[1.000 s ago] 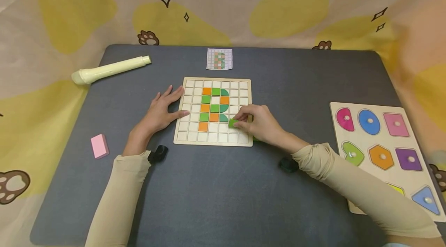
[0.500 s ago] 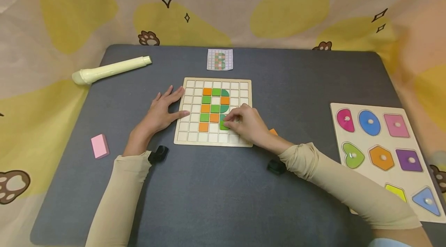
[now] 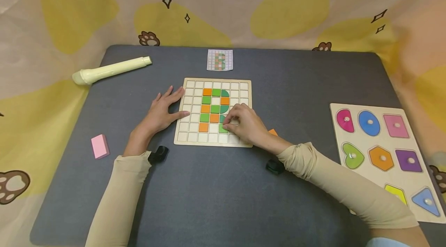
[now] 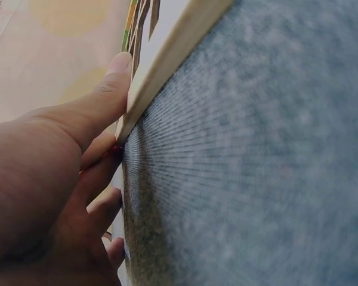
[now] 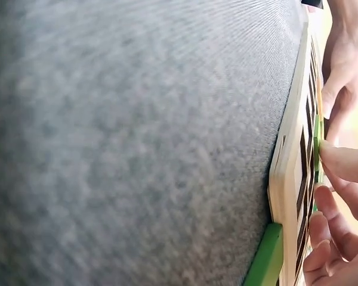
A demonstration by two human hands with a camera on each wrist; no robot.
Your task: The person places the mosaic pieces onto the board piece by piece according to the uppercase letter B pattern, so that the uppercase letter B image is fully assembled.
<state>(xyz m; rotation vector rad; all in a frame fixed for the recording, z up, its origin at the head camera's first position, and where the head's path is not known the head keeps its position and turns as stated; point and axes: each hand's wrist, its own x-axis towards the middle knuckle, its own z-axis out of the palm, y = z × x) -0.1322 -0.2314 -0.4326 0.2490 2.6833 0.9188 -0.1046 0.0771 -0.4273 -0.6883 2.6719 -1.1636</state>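
Observation:
A wooden grid board (image 3: pixel 184 138) lies flat on the table, with orange, green and teal tiles forming a B-like pattern. My right hand (image 3: pixel 245 124) is over its lower right part. Thumb and forefinger pinch a green square tile (image 3: pixel 223 129), seated in or lying on a cell just below a rounded teal tile (image 3: pixel 222 118). My left hand (image 3: pixel 161 110) rests at the board's left edge, fingers spread. Its thumb (image 4: pixel 110 89) lies on the wooden rim in the left wrist view. Part of the pattern is hidden behind the right fingers.
Beyond the board lies a small pattern card (image 3: pixel 220 60). An orange tile (image 3: pixel 273 132) peeks out by the right wrist; a green piece (image 5: pixel 265 256) touches the board's side. Around are a pale yellow microphone-shaped stick (image 3: pixel 111 70), a pink block (image 3: pixel 100 146) and a shape puzzle (image 3: pixel 369 146).
My right hand has moved left with the green tile, then slightly down at the cell under the teal tile. An orange tile has come into view by the right wrist. The left hand stays put.

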